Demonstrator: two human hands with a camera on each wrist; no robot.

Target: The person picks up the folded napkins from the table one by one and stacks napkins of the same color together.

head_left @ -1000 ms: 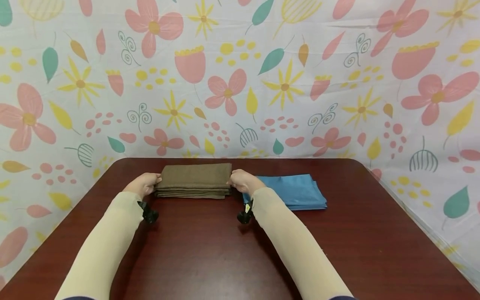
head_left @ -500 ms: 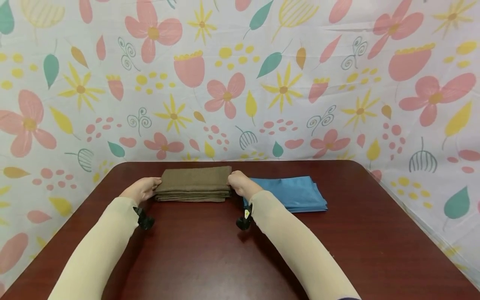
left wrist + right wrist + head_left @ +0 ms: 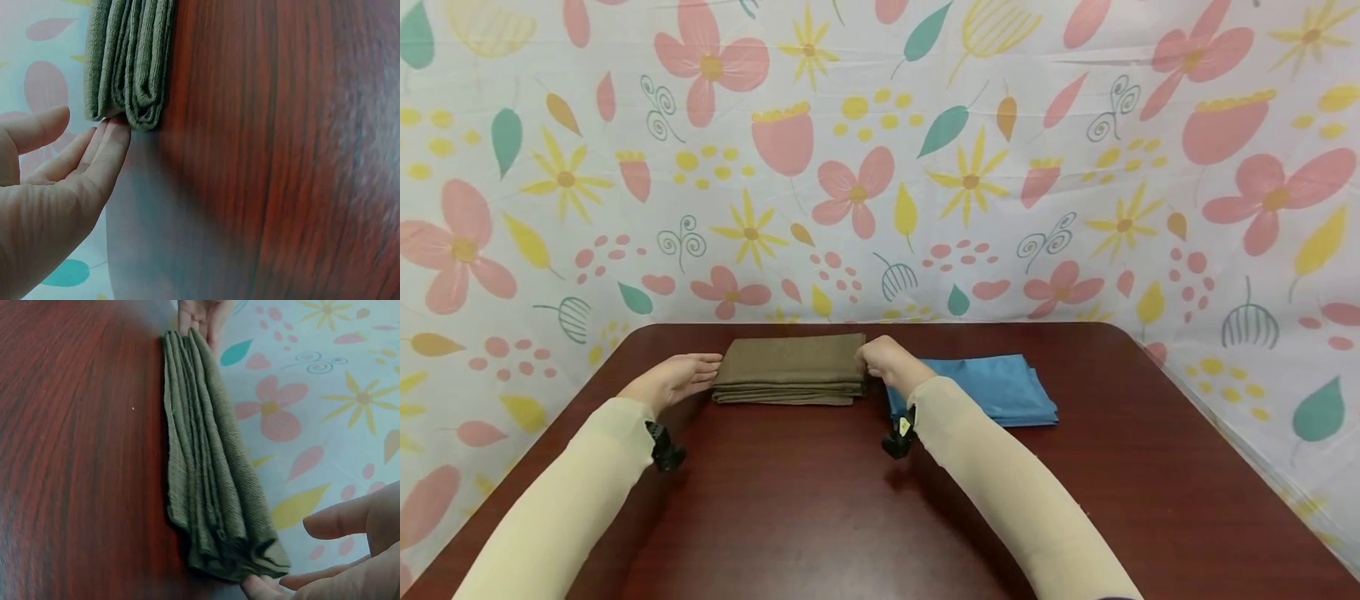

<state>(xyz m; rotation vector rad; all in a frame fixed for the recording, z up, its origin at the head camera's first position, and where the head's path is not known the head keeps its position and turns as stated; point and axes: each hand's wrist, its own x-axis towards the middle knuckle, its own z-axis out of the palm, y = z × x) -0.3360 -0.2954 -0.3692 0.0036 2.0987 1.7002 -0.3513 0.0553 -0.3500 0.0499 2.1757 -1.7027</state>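
Note:
A folded olive-brown cloth [image 3: 790, 362] lies near the table's far edge, its layers stacked flat. My left hand [image 3: 677, 379] is at its left end with straight fingers. In the left wrist view, those fingertips touch the end of the olive-brown cloth [image 3: 128, 62], and the thumb stands apart from it. At the other end is my right hand [image 3: 891, 364]. The right wrist view shows its thumb raised away from the olive-brown cloth [image 3: 209, 450] and its fingertips against the lower corner. A folded blue cloth [image 3: 992, 387] lies to the right, partly hidden behind my right hand and wrist.
The dark red-brown wooden table [image 3: 790, 500] reaches back to a white curtain [image 3: 880, 250] printed with flowers and leaves. Black wrist cameras hang under both cream sleeves.
My left hand has drawn slightly left and its fingers have straightened, letting go of the olive-brown cloth's end. My right thumb also stands off the cloth now. Both cloths stay in place.

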